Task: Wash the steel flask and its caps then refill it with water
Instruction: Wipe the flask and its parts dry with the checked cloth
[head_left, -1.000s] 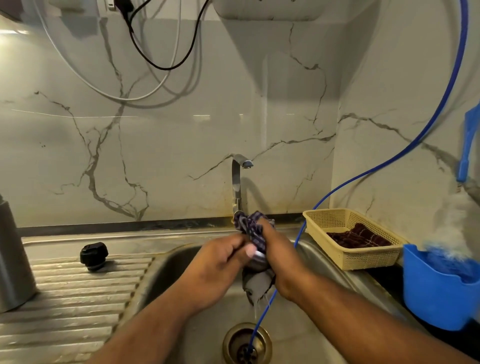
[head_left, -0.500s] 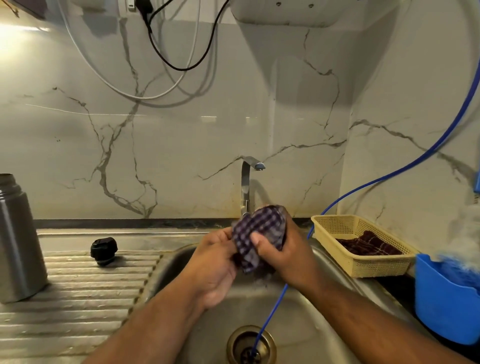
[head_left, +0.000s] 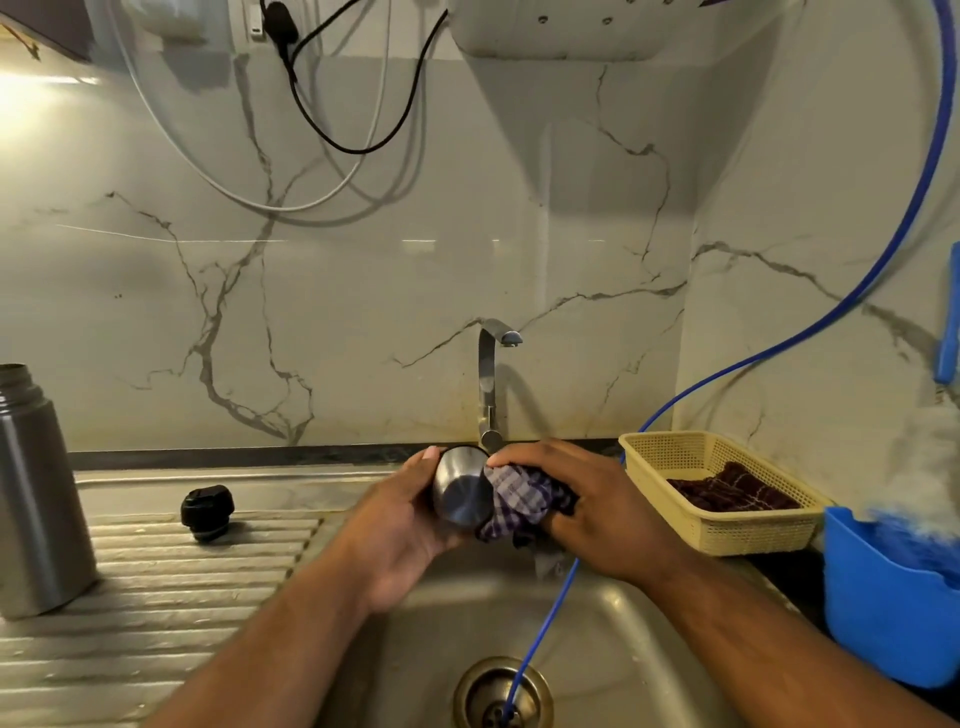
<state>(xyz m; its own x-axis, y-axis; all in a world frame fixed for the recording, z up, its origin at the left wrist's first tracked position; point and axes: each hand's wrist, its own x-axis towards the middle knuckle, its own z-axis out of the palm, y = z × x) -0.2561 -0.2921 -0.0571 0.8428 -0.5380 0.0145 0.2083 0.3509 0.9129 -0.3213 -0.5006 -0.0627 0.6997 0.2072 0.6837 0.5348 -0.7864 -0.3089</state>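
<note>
Over the sink basin (head_left: 613, 634) my left hand (head_left: 400, 525) grips a steel cup cap (head_left: 461, 493), its flat closed end turned toward me. My right hand (head_left: 587, 509) holds a checked purple cloth (head_left: 519, 501) pressed against the cap's right side. The open steel flask (head_left: 36, 499) stands upright at the far left on the ribbed drainboard (head_left: 156, 597). A black inner stopper cap (head_left: 207, 512) lies on the drainboard, left of my hands. The tap (head_left: 491, 384) rises just behind the hands; no water shows at its spout.
A thin blue hose (head_left: 540, 618) runs from the right wall down into the drain (head_left: 501, 693). A yellow basket (head_left: 727, 525) with a dark cloth sits right of the sink, and a blue tub (head_left: 893, 608) stands at the right edge. Cables hang on the marble wall above.
The cloth wrapped the cap between both hands before. Now the cap's steel end is uncovered in my left hand and the cloth sits to its right. The view has tilted upward.
</note>
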